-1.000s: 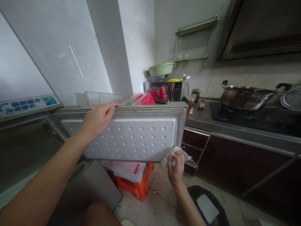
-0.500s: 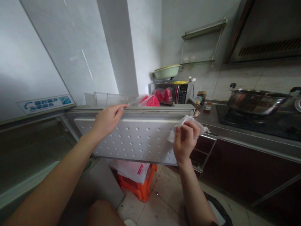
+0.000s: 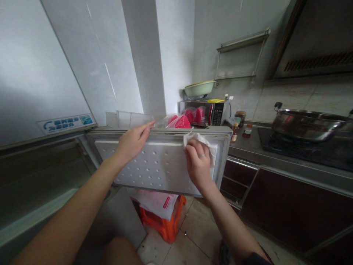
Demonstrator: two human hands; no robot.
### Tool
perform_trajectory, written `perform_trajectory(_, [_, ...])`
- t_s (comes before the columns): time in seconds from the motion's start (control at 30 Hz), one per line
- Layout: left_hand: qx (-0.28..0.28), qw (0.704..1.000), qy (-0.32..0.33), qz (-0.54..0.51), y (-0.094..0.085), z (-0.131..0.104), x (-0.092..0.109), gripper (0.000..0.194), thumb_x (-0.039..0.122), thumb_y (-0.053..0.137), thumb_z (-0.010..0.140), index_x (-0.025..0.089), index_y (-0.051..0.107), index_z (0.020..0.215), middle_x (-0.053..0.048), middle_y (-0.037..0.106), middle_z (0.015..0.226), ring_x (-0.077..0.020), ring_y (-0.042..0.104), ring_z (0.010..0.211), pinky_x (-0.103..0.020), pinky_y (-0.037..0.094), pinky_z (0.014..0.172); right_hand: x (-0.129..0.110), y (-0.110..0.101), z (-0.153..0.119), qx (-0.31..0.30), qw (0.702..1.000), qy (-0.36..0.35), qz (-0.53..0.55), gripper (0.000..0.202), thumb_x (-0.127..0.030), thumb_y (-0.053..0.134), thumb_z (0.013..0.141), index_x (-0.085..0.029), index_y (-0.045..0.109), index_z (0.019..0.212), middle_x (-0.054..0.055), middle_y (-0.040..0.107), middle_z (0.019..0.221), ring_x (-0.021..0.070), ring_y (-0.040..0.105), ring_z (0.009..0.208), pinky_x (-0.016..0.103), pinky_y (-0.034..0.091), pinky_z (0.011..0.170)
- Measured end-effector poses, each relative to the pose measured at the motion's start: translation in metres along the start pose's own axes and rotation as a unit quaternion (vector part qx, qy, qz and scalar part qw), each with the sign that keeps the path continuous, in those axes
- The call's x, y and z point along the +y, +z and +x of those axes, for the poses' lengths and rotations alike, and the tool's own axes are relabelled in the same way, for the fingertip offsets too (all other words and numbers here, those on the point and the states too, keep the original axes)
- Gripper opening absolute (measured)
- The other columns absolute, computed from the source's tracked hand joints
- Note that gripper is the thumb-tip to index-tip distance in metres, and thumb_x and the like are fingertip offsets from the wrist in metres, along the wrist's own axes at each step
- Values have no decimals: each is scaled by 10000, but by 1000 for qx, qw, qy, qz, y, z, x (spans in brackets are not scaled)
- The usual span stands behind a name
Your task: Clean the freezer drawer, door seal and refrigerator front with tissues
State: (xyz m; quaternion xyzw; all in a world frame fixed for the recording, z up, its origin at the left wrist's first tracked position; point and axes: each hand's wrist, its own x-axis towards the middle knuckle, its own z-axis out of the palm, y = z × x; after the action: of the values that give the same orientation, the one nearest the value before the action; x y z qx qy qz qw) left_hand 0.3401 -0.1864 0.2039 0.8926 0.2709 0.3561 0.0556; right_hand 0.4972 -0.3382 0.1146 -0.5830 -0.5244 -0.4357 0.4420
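An open refrigerator door (image 3: 165,162), with a white dimpled inner panel, stands across the middle of the view. My left hand (image 3: 134,141) holds its top edge left of centre, the fingers reaching over the edge. In my right hand (image 3: 199,158) is a crumpled white tissue (image 3: 211,145), bunched under closed fingers with a ring on one of them. That tissue presses on the upper right of the door's inner side, by the rubber seal (image 3: 222,162). At left, the dark refrigerator compartment (image 3: 41,173) lies exposed below a closed upper door (image 3: 49,73) with a blue-lettered sticker.
Behind the door are red items in clear plastic (image 3: 180,121) and a microwave (image 3: 217,113) with a green basin (image 3: 200,88) on top. Small bottles (image 3: 235,132) and a steel pot (image 3: 306,125) on a stove stand at right. An orange stool (image 3: 168,230) bears a white bag.
My right hand has moved left with the tissue, from the door's right edge onto its inner side. My left hand keeps its hold on the top edge. The view has shifted slightly.
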Motion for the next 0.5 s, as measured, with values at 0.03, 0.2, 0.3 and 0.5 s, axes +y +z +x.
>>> perform_trajectory(0.03, [-1, 1000, -2, -3, 0, 1, -1, 499, 410, 280, 943, 244, 531, 1341, -32, 658, 1247, -239, 602, 1160, -375, 451, 970, -6, 8, 2, -21, 1000, -11, 10, 212, -98, 448, 909, -232, 601, 967, 79, 639, 1104, 233, 548, 1002, 402, 452, 887])
perform_trajectory(0.2, [-9, 999, 10, -29, -1, 6, -6, 539, 435, 232, 947, 193, 589, 1271, -53, 668, 1229, -224, 597, 1166, -360, 432, 1001, -31, 37, 12, -81, 992, -100, 17, 225, -109, 437, 921, -200, 618, 1018, 102, 622, 1180, 243, 493, 1156, 408, 456, 962])
perform_trajectory(0.3, [-11, 999, 17, -39, -2, 7, -7, 550, 446, 227, 943, 182, 610, 1236, -57, 664, 1235, -219, 593, 1172, -352, 424, 1014, -29, 39, 10, -69, 992, -110, 8, 211, -116, 437, 931, -191, 623, 993, 94, 638, 1151, 222, 521, 1109, 379, 468, 948])
perform_trajectory(0.5, [-19, 1000, 6, -22, -2, 7, -4, 531, 420, 243, 938, 189, 606, 1249, -45, 648, 1261, -219, 569, 1205, -360, 408, 1036, 8, 7, -4, -2, 996, -88, -17, 134, -162, 484, 935, -194, 611, 963, 91, 660, 1101, 223, 549, 1028, 392, 482, 887])
